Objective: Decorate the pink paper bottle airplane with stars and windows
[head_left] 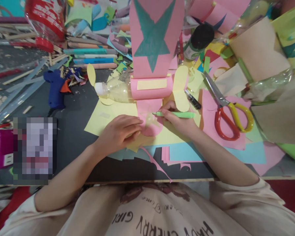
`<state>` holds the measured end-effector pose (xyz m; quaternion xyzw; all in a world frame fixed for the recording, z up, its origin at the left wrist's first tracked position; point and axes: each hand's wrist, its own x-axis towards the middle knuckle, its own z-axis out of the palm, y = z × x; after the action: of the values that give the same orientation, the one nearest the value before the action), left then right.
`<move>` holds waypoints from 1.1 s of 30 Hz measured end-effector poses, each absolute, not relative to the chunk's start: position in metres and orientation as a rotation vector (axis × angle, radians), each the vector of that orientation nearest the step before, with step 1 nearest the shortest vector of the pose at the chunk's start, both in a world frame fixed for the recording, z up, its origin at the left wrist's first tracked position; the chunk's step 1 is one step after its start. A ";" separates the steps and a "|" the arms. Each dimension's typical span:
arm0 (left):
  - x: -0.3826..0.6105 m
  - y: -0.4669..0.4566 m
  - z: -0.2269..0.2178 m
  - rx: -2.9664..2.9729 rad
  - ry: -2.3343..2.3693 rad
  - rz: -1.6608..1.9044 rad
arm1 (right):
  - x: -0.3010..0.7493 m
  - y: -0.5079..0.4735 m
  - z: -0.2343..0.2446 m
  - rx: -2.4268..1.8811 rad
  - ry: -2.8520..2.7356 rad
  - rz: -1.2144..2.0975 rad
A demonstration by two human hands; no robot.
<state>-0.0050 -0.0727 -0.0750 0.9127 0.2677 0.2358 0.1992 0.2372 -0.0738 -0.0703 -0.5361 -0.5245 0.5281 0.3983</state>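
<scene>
My right hand is closed around a light green marker, its tip on a rounded pink paper piece that bears a pale greenish star shape. Fingers stretched, my left hand lies flat at the left edge of that piece. Just beyond it lies a plastic bottle wrapped in a pink paper band, with a white cap and yellow paper ovals at both ends. A pink strip with a dark green star extends from the band away from me.
Scissors with red and yellow handles lie at the right on pink paper. At the left are a blue glue gun, a blurred-out flat object and wooden sticks. Several markers, a red-labelled bottle and a black-capped jar stand or lie farther back.
</scene>
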 end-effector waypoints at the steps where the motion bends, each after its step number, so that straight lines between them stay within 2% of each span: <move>1: -0.005 -0.073 -0.075 2.550 0.753 0.652 | 0.237 -0.074 -0.070 -1.354 -1.329 1.338; 33: -0.003 -0.072 -0.074 2.574 0.748 0.689 | 0.241 -0.072 -0.070 -1.349 -1.312 1.384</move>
<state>-0.0030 -0.0722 -0.0744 0.9138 0.2655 0.2448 0.1859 0.2413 -0.0722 -0.0699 -0.5312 -0.5166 0.5451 0.3922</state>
